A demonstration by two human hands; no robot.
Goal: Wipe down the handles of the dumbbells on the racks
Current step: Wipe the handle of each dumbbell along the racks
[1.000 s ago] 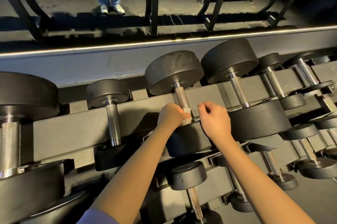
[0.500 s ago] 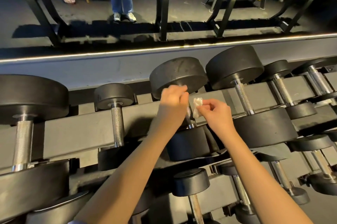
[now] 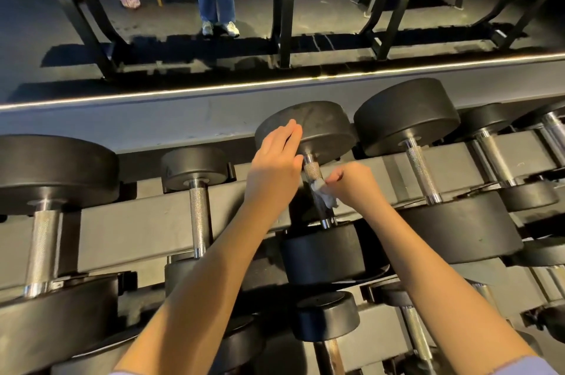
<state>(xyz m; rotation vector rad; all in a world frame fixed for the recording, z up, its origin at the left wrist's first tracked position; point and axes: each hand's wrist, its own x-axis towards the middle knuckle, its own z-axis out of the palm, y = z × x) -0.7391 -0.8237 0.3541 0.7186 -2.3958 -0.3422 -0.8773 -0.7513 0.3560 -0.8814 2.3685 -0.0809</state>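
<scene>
Handle (image 3: 312, 171) — knurled steel, white cloth (image 3: 324, 196) pinched against it by right hand (image 3: 351, 185).

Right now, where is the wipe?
Head view, centre: the white wipe is pinched in the right hand, against the central dumbbell handle, beside the left hand.

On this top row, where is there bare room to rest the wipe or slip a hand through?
Bare rail lies between the large left dumbbell and the small dumbbell; the grey ledge behind the row is bare too. Crowded: around the handle, where the left hand and right hand with the wipe meet, and rightward, where heads sit close together.
</scene>
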